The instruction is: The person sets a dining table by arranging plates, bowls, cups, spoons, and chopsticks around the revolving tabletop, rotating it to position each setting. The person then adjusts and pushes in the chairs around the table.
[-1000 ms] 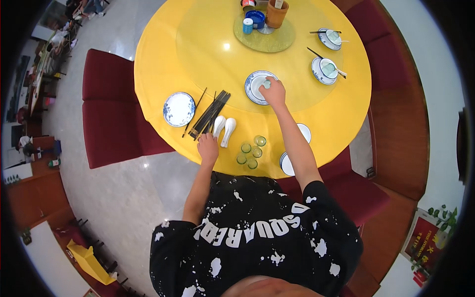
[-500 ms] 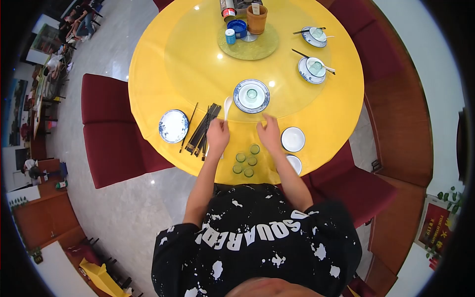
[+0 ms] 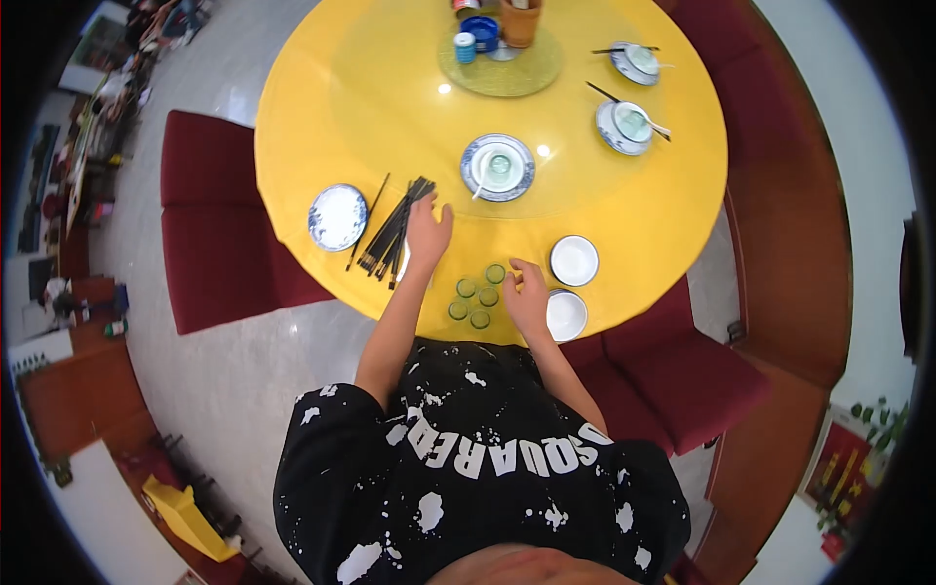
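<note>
My left hand [image 3: 429, 234], thumb and fingers apart, reaches over the upper end of a pile of dark chopsticks [image 3: 392, 229]; whether its fingertips touch them I cannot tell. My right hand [image 3: 527, 292], fingers loosely bent and apart, hovers beside several small green glasses [image 3: 487, 296] and holds nothing. In front of both hands is a blue-rimmed plate [image 3: 470, 149] bearing a white bowl with a clear glass [image 3: 501, 166]. A white spoon [image 3: 481, 182] rests there, left of the glass. Something white [image 3: 404, 261] shows partly beneath my left wrist.
Stacked blue-patterned plates [image 3: 338, 216] lie left of the chopsticks. White bowls [image 3: 573, 260] stand to the right. Two further place settings [image 3: 625, 128] sit at the far right. A turntable [image 3: 507, 80] carries containers. Red chairs [image 3: 219, 244] flank the yellow table [image 3: 322, 117].
The white spoon has left my left hand and now rests at the plate setting. My left hand has shifted toward the chopsticks; my right hand has drawn back beside the green glasses. The view has shifted.
</note>
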### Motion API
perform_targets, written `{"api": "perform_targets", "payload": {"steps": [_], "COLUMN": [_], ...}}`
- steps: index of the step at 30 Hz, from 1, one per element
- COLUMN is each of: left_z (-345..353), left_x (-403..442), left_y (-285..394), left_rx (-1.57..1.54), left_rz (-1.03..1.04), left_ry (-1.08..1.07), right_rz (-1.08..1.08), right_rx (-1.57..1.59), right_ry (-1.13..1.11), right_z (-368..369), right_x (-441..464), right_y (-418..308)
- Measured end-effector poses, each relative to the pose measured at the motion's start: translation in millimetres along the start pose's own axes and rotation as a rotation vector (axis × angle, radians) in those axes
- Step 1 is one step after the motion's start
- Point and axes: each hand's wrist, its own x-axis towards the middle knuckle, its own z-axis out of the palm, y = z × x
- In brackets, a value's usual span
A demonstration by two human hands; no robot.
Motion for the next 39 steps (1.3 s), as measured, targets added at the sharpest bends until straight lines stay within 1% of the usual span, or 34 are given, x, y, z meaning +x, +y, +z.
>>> {"api": "perform_targets", "payload": {"steps": [1, 3, 5, 6, 8, 10, 11, 12, 14, 16, 17, 20, 23, 25, 26, 27, 29, 30, 31, 32, 33, 34, 36, 38, 39], "left_z": [-8, -20, -38, -48, -63, -67, -68, -67, -64, -67, -69, -71, -86, -102, -109, -115, -122, -126, -132, -138, -147, -150, -156, -152, -151], "left_x": [-13, -45, -71, -79, -86, -94, -99, -101, -94, -94, -93, -87, -81, -79, -79, -75, -73, -83, -94, -105, -111, -115, -123, -127, -128], "left_y": [-35, -101, -129, -136, -139, -146, -149, -152, -158, -157, -156, -159, -160, -160, -163, -167, -174, -179, -180, -181, -176, -170, -158, -150, -146], "left_rx": [0.064, 0.234, 0.321, 0.305, 0.249, 0.246, 0.251, 0.253, 0.305, 0.410, 0.450, 0.415, 0.374, 0.330, 0.236, 0.144, -0.212, -0.476, -0.654, -0.825, -0.911, -0.978, -1.110, -1.200, -1.227], "left_rz": [-0.018, -0.144, -0.265, -0.273, -0.202, -0.122, -0.169, -0.210, -0.205, -0.130, -0.059, -0.083, -0.040, -0.041, -0.137, -0.231, -0.496, -0.665, -0.778, -0.899, -0.960, -0.988, -1.042, -1.036, -0.990], "left_ry": [0.050, 0.166, 0.228, 0.225, 0.236, 0.060, -0.011, -0.082, -0.156, -0.187, -0.148, -0.195, -0.215, -0.290, -0.463, -0.631, -0.836, -0.865, -0.868, -0.861, -0.831, -0.803, -0.744, -0.700, -0.746], "right_rz": [-0.012, -0.041, -0.090, -0.119, -0.137, -0.096, -0.056, -0.029, 0.014, 0.073, 0.105, 0.092, 0.269, 0.295, 0.307, 0.393, 0.556, 0.580, 0.609, 0.602, 0.594, 0.583, 0.608, 0.645, 0.659], "right_rx": [0.030, 0.077, 0.078, 0.065, -0.001, -0.037, -0.047, -0.038, -0.016, -0.024, -0.027, -0.109, -0.068, -0.030, -0.007, 0.068, 0.216, 0.230, 0.246, 0.222, 0.198, 0.174, 0.190, 0.298, 0.364], "right_ry": [-0.038, -0.138, -0.263, -0.320, -0.401, -0.492, -0.532, -0.519, -0.477, -0.477, -0.469, -0.451, -0.454, -0.427, -0.419, -0.437, -0.481, -0.525, -0.571, -0.619, -0.667, -0.715, -0.722, -0.700, -0.688], "right_z": [12, 43, 80, 95, 121, 146, 156, 163, 177, 186, 189, 196, 192, 199, 204, 207, 205, 204, 204, 202, 200, 197, 190, 179, 174], "right_x": [5, 14, 24, 30, 35, 41, 40, 34, 29, 19, 13, -3, -14, -20, -25, -28, -31, -32, -35, -38, -40, -42, -55, -60, -64], "right_y": [-9, -19, -22, -27, -38, -47, -51, -54, -62, -60, -58, -42, -57, -45, -37, -42, -63, -68, -73, -76, -82, -87, -94, -108, -109]}}
